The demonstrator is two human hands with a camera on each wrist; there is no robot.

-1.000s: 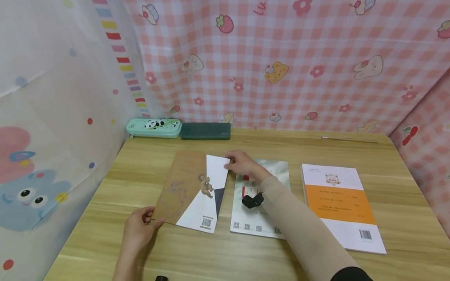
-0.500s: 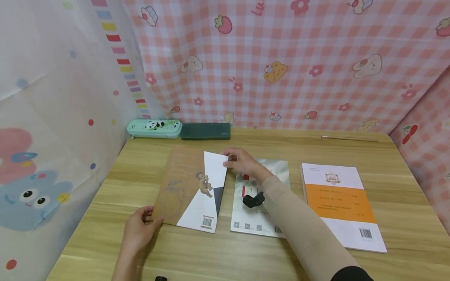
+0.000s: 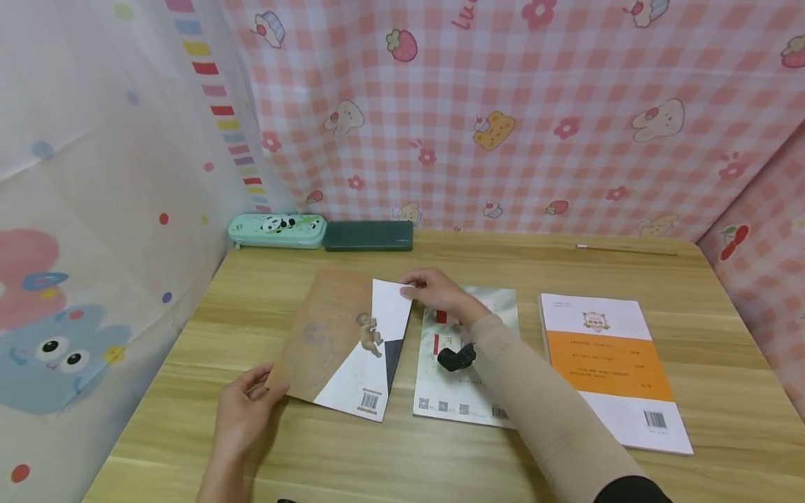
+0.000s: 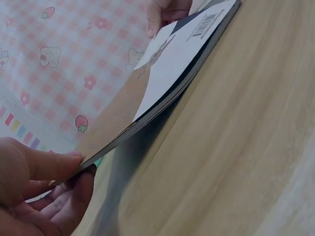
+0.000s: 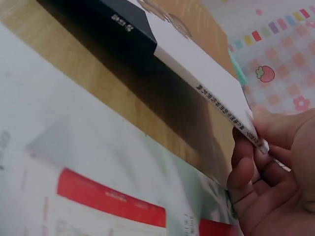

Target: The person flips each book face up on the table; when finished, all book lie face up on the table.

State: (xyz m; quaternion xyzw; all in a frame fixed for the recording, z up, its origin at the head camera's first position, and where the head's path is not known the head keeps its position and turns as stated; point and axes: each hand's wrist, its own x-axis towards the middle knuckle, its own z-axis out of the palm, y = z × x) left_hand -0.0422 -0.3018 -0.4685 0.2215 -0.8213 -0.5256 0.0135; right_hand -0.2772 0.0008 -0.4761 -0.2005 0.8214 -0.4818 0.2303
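A thin book with a brown, white and dark cover is held at two opposite corners, tilted and partly raised off the table. My left hand pinches its near left corner, thumb on top and fingers beneath, as the left wrist view shows. At the far right corner, by the spine, my right hand grips it between thumb and fingers. A pale green book with red labels lies flat under my right forearm, which hides part of it.
A white and orange book lies to the right. Along the back edge sit a mint panda pencil case, a dark green case and a thin stick-like item. Patterned curtains enclose the wooden table.
Both hands keep their hold on the brown and white book. It rose slightly at its far side, then came back down, and its near left corner is now a little higher.
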